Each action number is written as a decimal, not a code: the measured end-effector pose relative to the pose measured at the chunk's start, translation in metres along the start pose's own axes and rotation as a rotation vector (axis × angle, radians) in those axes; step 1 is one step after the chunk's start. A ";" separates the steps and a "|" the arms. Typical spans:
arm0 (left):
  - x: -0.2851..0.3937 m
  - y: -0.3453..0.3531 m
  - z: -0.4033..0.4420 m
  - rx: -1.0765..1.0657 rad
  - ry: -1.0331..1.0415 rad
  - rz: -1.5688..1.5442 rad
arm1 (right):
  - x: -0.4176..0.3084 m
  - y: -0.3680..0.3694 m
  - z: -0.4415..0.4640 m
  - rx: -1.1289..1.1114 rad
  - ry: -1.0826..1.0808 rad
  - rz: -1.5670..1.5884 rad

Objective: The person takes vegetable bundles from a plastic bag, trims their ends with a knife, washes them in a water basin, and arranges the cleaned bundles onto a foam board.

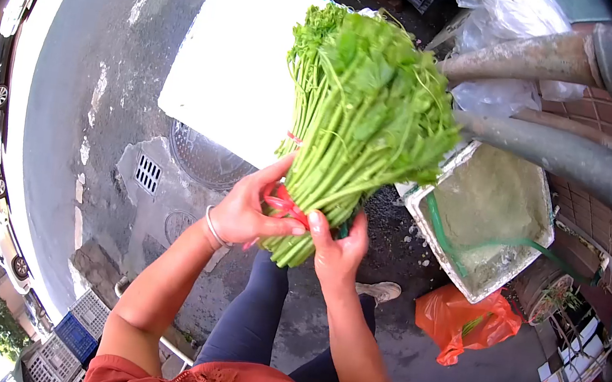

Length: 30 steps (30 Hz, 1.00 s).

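Note:
A large bunch of leafy green stalks (361, 114) is held up in front of me, its leaves pointing away and its cut ends toward me. A red tie (287, 205) wraps the stalks near the ends. My left hand (251, 203) grips the bunch from the left at this tie, thumb across the stalks. My right hand (337, 248) closes on the stalk ends from the right. Behind it, a second bunch (308, 77) with a thin red band lies on the white board (237, 68).
To the right, a white foam box (486, 221) holds murky water and a green hose (446, 235). An orange plastic bag (465, 325) lies below it. Large pipes (548, 148) run along the right wall. Crates (79, 324) stand at lower left; parked cars line the far left.

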State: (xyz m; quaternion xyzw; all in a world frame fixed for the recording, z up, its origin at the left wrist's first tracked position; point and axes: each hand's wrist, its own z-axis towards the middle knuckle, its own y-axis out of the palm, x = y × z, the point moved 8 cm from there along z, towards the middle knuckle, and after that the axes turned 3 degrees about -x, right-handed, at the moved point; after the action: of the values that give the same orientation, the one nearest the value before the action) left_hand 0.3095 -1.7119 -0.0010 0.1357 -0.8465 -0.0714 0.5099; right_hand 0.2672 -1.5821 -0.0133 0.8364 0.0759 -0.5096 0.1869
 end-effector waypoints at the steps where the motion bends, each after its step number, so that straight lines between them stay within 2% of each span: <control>1: 0.004 -0.026 -0.002 0.036 0.025 -0.120 | 0.009 0.024 0.014 -0.054 -0.016 -0.070; 3: 0.002 -0.066 0.003 0.073 0.005 -0.067 | 0.019 0.058 0.041 -0.095 -0.073 -0.123; 4: 0.006 -0.082 0.008 0.118 0.077 -0.101 | 0.025 0.074 0.054 -0.114 -0.108 -0.154; 6: -0.002 -0.112 0.023 0.141 0.116 -0.180 | 0.049 0.094 0.079 -0.088 -0.169 -0.385; 7: -0.008 -0.125 0.029 0.168 0.120 -0.237 | 0.062 0.102 0.091 -0.088 -0.164 -0.491; 8: -0.021 -0.138 0.039 0.167 0.115 -0.241 | 0.081 0.105 0.107 -0.127 -0.054 -0.539; 9: -0.050 -0.156 0.051 0.196 -0.007 -0.254 | 0.091 0.102 0.119 -0.128 0.015 -0.681; 10: -0.076 -0.172 0.058 0.223 -0.129 -0.263 | 0.100 0.092 0.122 -0.019 -0.040 -0.508; 11: -0.087 -0.184 0.065 0.220 -0.134 -0.265 | 0.108 0.080 0.124 0.089 -0.095 -0.335; 13: -0.123 -0.202 0.069 0.292 -0.254 -0.428 | 0.084 0.042 0.110 0.445 -0.091 -0.567; 15: -0.128 -0.210 0.070 0.260 -0.233 -0.407 | 0.085 0.021 0.107 0.582 -0.079 -0.713; 16: -0.130 -0.213 0.072 0.207 -0.286 -0.367 | 0.100 0.007 0.112 0.576 -0.053 -0.699; 17: -0.132 -0.214 0.073 0.152 -0.337 -0.325 | 0.125 0.000 0.122 0.469 0.106 -0.522; 18: -0.146 -0.226 0.072 0.269 -0.463 -0.362 | 0.137 0.003 0.134 0.338 0.160 -0.376; 19: -0.150 -0.226 0.081 0.257 -0.465 -0.356 | 0.147 0.010 0.146 0.202 0.204 -0.227; 20: -0.135 -0.233 0.089 0.407 -0.361 -0.233 | 0.144 0.014 0.154 0.188 0.229 -0.268; 21: -0.119 -0.237 0.095 0.550 -0.253 -0.107 | 0.147 0.019 0.162 0.168 0.260 -0.113; 23: -0.106 -0.218 0.114 0.491 -0.192 -0.124 | 0.143 0.029 0.173 0.110 0.273 -0.300; 24: -0.100 -0.210 0.119 0.476 -0.166 -0.134 | 0.143 0.033 0.171 0.090 0.349 -0.100; 25: -0.096 -0.204 0.123 0.462 -0.138 -0.145 | 0.140 0.031 0.166 0.105 0.351 -0.096; 27: -0.084 -0.199 0.125 0.433 -0.042 -0.121 | 0.129 0.030 0.166 0.073 0.222 -0.036; 30: -0.074 -0.182 0.118 0.421 -0.044 -0.147 | 0.117 0.025 0.157 0.080 0.166 0.023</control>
State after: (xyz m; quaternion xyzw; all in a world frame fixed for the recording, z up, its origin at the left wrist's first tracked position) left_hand 0.2666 -1.8646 -0.1663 0.2989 -0.8414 0.0670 0.4453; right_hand 0.2006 -1.6739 -0.1752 0.8835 0.0611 -0.4388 0.1524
